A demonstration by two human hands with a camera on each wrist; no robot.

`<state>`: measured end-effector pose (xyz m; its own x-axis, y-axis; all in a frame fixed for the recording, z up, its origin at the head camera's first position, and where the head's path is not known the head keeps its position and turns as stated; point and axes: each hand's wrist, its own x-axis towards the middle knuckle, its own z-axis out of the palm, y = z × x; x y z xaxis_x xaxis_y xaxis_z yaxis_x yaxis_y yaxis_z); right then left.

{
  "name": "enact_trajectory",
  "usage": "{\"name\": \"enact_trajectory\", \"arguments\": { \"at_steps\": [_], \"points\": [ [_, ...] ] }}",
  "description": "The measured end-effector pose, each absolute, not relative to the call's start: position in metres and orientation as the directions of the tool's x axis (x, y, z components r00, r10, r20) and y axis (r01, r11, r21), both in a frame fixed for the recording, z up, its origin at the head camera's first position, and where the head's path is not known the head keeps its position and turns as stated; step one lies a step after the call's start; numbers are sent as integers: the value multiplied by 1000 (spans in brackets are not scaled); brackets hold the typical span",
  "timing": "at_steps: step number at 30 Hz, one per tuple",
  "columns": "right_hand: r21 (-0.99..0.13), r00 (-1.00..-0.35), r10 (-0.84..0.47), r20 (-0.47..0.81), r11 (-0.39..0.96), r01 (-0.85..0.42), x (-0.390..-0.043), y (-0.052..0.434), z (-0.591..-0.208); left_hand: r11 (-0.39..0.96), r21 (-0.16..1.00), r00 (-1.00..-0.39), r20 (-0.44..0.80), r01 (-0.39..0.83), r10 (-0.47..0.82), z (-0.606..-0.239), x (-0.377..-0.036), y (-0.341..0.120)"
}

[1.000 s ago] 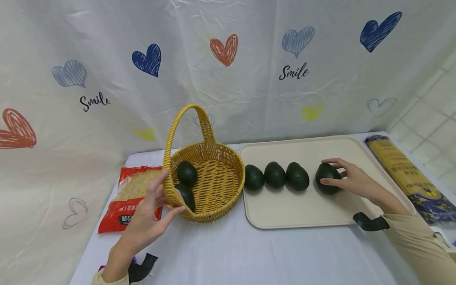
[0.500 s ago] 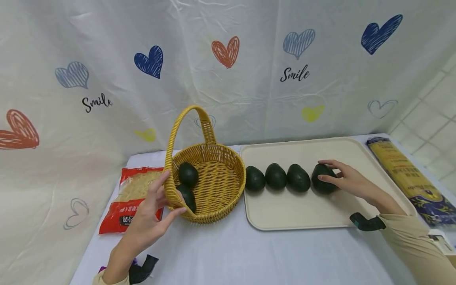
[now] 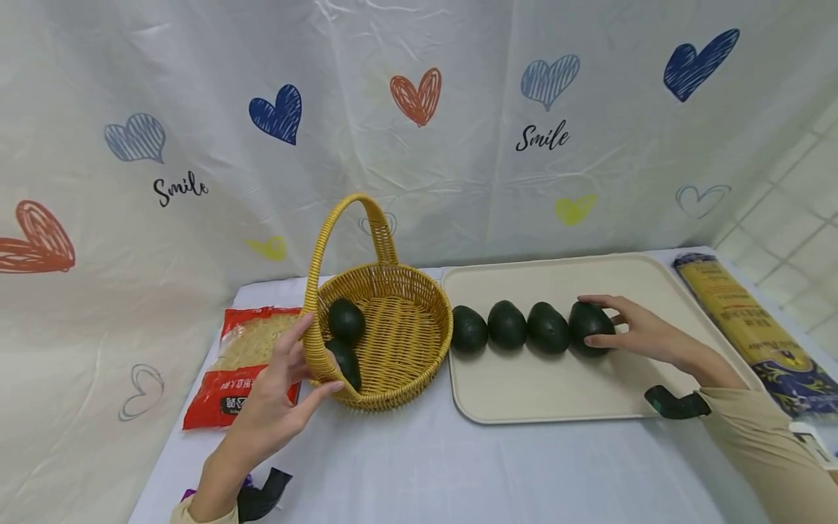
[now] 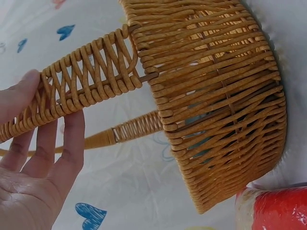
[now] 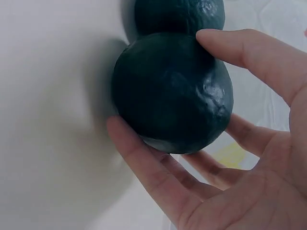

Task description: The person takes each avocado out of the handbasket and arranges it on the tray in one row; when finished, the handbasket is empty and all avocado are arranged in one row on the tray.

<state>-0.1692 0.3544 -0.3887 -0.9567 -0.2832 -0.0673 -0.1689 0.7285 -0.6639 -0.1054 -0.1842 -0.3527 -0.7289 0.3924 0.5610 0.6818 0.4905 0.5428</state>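
Observation:
My left hand [image 3: 265, 407] grips the lower left part of the yellow woven basket's handle [image 3: 316, 291]. In the left wrist view the thumb lies on one side of that handle [image 4: 91, 72] and the fingers reach behind it. Two dark green avocados [image 3: 345, 320] lie against the left wall inside the basket [image 3: 399, 356]. On the beige tray [image 3: 543, 397], my right hand [image 3: 648, 335] holds the rightmost avocado [image 3: 588, 324] between thumb and fingers. That avocado [image 5: 170, 91] meets its neighbour [image 5: 180, 14] in the right wrist view.
Left of it, three more avocados [image 3: 506, 325] stand in a row beside the basket. A red-and-clear food bag [image 3: 219, 386] lies left, partly behind the left hand. A yellow-and-blue packet [image 3: 740, 306] lies along the tray's right side. A printed cloth [image 3: 458, 182] hangs behind.
My right hand has slid its avocado leftward across the tray, closing the gap to the row. My left hand has stayed on the basket handle.

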Motion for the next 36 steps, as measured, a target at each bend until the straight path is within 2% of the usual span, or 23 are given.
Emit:
{"name": "enact_trajectory", "arguments": {
  "at_steps": [13, 29, 36],
  "points": [
    [-675, -959, -274, -78, 722, -151, -167, 356, -385, 478, 524, -707, 577, 704, 409, -351, -107, -184],
    [-675, -953, -297, -56, 715, -184, -172, 357, -386, 485, 526, -712, 577, 699, 401, -351, -107, -185],
    [-687, -951, -296, -84, 709, -161, -170, 357, -385, 497, 531, -723, 567, 687, 394, -353, -105, -183]
  ]
}}
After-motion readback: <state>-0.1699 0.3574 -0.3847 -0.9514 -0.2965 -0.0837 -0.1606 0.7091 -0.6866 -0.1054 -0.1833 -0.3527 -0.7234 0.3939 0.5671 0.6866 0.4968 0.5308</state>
